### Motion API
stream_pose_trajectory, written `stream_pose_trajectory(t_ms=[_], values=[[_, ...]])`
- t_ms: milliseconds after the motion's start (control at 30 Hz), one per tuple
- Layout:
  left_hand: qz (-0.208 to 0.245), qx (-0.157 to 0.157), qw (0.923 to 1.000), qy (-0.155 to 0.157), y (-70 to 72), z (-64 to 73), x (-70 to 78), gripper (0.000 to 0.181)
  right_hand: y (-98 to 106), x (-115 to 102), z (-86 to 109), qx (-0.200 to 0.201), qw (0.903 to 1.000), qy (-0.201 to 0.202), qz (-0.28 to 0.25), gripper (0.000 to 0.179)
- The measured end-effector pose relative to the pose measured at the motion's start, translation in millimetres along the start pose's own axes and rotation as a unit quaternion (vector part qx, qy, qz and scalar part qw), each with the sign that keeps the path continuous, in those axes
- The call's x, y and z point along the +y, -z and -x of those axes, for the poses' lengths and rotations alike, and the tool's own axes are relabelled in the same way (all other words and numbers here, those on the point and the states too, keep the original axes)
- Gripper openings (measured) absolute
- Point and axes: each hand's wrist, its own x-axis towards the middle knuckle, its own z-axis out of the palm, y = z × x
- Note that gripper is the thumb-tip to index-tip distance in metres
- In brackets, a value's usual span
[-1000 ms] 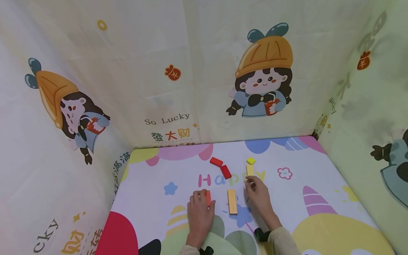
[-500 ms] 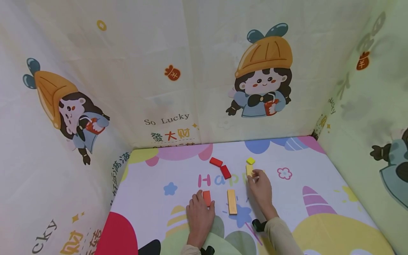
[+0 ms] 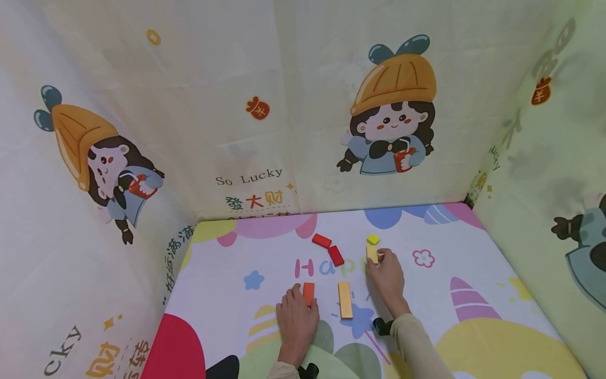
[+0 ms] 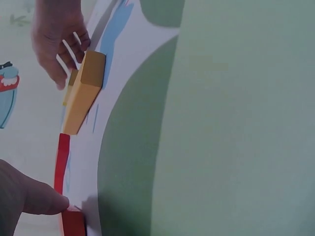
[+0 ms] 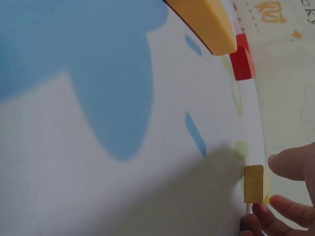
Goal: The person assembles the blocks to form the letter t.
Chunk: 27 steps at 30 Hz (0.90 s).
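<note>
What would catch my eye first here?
Probably the big orange-hatted cartoon figure on the back wall. Below, on the printed tabletop, the left hand is beside an orange-red block and the right hand beside a pale yellow block, a longer tan block between them.

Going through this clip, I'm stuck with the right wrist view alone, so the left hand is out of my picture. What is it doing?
Observer: In the head view, the left hand is at the orange-red block, index finger along one side and thumb at the other.
Operator: I get red past the tan block. One block or two?
Observer: Two: the far red block and the near red block lie at an angle, ends close together.
Operator: And the sliver of yellow behind the pale block?
Observer: A small yellow block, just beyond the pale one's far end; whether they touch, I can't tell.
</note>
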Motion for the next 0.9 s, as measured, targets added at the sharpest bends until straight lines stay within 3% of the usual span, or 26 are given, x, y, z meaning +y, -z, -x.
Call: stream_pose_trajectory(t_ms=[367, 567, 900], values=[[0.012, -0.012, 0.9992, -0.036, 2.3, -11.1, -2.9, 0.028, 0.7, -1.7, -5.5, -0.042, 0.9982, -0.018, 0.039, 0.053], [0.025, -0.012, 0.9966, -0.077, 0.9, -21.9, -3.1, 0.026, 5.1, 0.9, -4.7, -0.051, 0.9978, -0.004, 0.043, 0.050], [0.015, -0.042, 0.9908, -0.128, -0.2, -39.0, -2.2, 0.034, 12.6, 6.1, -6.6, -0.083, 0.9951, 0.032, 0.043, 0.048]])
